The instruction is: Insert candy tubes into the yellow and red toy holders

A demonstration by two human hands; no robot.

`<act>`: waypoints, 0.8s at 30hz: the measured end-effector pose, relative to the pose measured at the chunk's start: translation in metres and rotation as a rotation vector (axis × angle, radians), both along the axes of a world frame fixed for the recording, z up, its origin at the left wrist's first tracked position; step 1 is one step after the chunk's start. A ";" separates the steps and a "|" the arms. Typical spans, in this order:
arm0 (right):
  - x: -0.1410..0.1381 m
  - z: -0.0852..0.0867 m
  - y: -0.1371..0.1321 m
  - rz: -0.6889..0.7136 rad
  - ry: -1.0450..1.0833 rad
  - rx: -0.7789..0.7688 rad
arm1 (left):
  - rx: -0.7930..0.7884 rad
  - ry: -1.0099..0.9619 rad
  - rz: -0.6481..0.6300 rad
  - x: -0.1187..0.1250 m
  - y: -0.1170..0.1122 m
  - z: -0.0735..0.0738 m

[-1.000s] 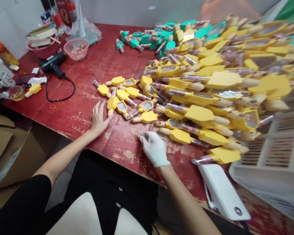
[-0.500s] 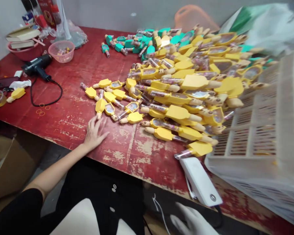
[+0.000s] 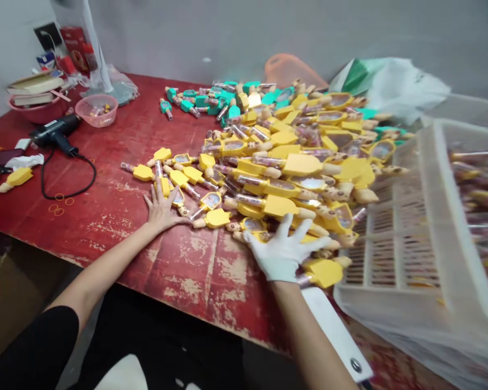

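My bare left hand (image 3: 162, 208) lies spread on the red table, its fingers against a small yellow item (image 3: 165, 185) with a clear tube end. My right hand (image 3: 282, 248), in a white glove, is spread over the near edge of a large pile of yellow paddle-shaped pieces (image 3: 284, 206). These pieces have beige knob ends and clear tubes with bits inside. Neither hand grasps anything. Right of the gloved hand lies another yellow piece (image 3: 324, 272). At the back of the pile are similar green pieces (image 3: 202, 101).
A white plastic crate (image 3: 390, 284) with items in it stands at the right. Beneath my right forearm is a white power bank (image 3: 337, 336). At the left are a heat gun (image 3: 59, 132) with a looped cord, a pink basket (image 3: 97, 116) and loose rubber bands (image 3: 59, 211).
My gloved right hand has risen from below the table edge onto the pile. My left hand has moved forward against the yellow pieces. The camera view has tilted up slightly.
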State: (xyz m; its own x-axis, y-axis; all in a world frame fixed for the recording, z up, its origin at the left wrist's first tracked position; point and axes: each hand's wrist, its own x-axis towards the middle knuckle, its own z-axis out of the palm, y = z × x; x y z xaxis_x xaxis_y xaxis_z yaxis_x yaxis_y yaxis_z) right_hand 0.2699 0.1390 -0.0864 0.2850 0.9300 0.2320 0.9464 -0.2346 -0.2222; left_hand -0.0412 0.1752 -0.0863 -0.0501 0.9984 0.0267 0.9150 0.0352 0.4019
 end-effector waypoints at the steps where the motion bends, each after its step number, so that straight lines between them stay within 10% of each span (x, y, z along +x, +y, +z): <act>1: -0.001 -0.002 0.007 0.005 0.006 0.030 | 0.001 0.001 -0.030 -0.002 0.005 -0.001; 7: -0.003 -0.006 0.039 -0.015 0.053 0.142 | 0.019 -0.026 -0.188 -0.005 0.044 -0.007; 24: -0.028 0.013 0.149 -0.043 0.145 0.207 | 0.167 -0.074 0.078 -0.006 0.177 -0.016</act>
State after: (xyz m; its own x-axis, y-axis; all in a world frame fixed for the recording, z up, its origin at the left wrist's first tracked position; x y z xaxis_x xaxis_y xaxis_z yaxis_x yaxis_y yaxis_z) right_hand 0.2421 0.2877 -0.0733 0.3670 0.8534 0.3702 0.8915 -0.2090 -0.4020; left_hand -0.0476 0.3521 -0.1025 -0.1349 0.9735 0.1847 0.8798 0.0319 0.4743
